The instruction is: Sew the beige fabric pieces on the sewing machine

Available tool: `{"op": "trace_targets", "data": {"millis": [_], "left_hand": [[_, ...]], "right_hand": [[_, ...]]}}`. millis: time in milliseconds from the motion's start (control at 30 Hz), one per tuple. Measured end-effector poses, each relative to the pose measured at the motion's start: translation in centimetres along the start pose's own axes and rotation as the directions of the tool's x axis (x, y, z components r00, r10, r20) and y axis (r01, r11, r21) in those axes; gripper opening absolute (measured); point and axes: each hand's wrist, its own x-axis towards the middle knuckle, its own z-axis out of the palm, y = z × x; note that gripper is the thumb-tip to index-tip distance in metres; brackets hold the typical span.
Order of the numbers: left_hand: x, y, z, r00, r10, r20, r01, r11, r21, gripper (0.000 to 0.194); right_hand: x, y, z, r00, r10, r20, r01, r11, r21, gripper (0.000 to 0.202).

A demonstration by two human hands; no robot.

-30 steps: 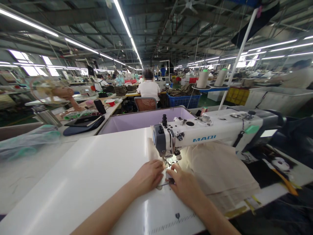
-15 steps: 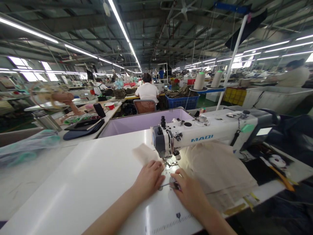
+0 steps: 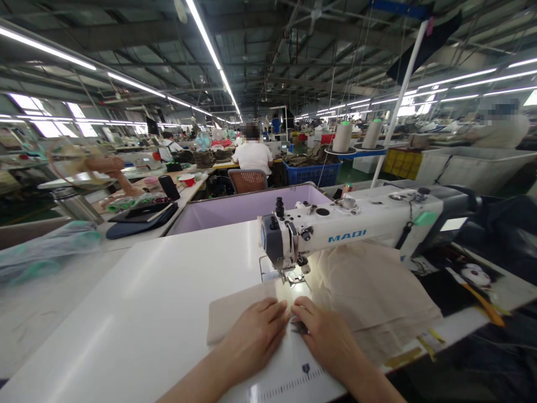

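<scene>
A small beige fabric piece (image 3: 235, 308) lies on the white sewing table, just in front of the sewing machine's presser foot (image 3: 297, 278). My left hand (image 3: 258, 333) is closed on its right edge, fingertips together. Facing it, my right hand (image 3: 325, 333) is closed around small dark metal thread snips (image 3: 299, 326), partly hidden by the fingers. Its fingertips come close to the left ones, by the fabric's edge. The white sewing machine (image 3: 348, 224) stands over the work with its lamp lit. A larger beige cloth (image 3: 377, 291) is spread to the right, under the machine arm.
A lilac bin (image 3: 235, 210) sits beyond the table's far edge. Thread cones (image 3: 343, 136) stand behind the machine. On the left side table are a phone (image 3: 168, 187), a flask (image 3: 75, 204) and plastic wrapping (image 3: 50, 252). A person (image 3: 252, 154) sits ahead, back turned.
The small fabric piece has come toward me and turned, from beside the needle to in front of it. My left hand has moved nearer me with it. My right hand has shifted slightly.
</scene>
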Motion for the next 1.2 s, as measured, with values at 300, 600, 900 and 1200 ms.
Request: {"op": "trace_targets", "data": {"millis": [300,600,900,1200], "left_hand": [[1.8,-2.2,-0.4,0.998,-0.038,0.053,0.037,0.999,0.016,0.025],[3.6,-5.6,-0.4,0.999,-0.050,-0.004,0.050,0.998,0.036,0.026],[3.0,-5.9,0.4,0.992,-0.119,-0.037,0.121,0.992,0.031,0.030],[2.4,-6.6,-1.4,0.990,-0.139,-0.024,0.137,0.988,-0.065,0.038]], "right_hand": [[2.6,0.6,-0.6,0.999,0.021,-0.044,-0.025,0.996,-0.091,0.021],[4.3,0.8,-1.4,0.998,0.035,-0.052,-0.041,0.993,-0.110,0.020],[2.0,0.1,-0.4,0.995,0.084,-0.056,-0.087,0.996,-0.037,0.027],[0.7,0.5,0.4,0.985,0.145,-0.093,-0.142,0.989,0.030,0.029]]}}
